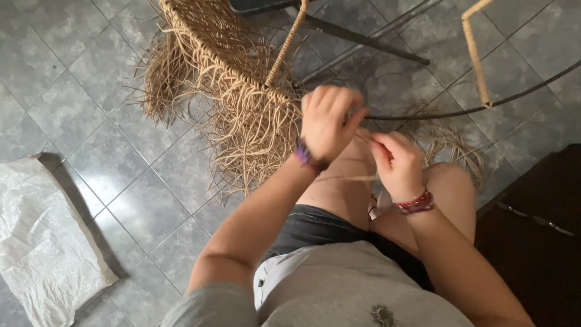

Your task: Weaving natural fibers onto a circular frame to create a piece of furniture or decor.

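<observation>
Left hand is clenched around the dark metal rod of a chair frame, or around a cane strand at that rod; the fist covers the spot, so which of the two cannot be told. Right hand pinches a thin cane strand between thumb and fingertips, just beside the left fist and above the bare knees. For a tidy wrap, the strand probably wants steady tension, lying flat against the rod with each turn snug to the last, the left hand pinning the finished turns. Loose cane ends hang from the woven panel nearby. Motion blurs both hands, and the frame runs off the top edge
</observation>
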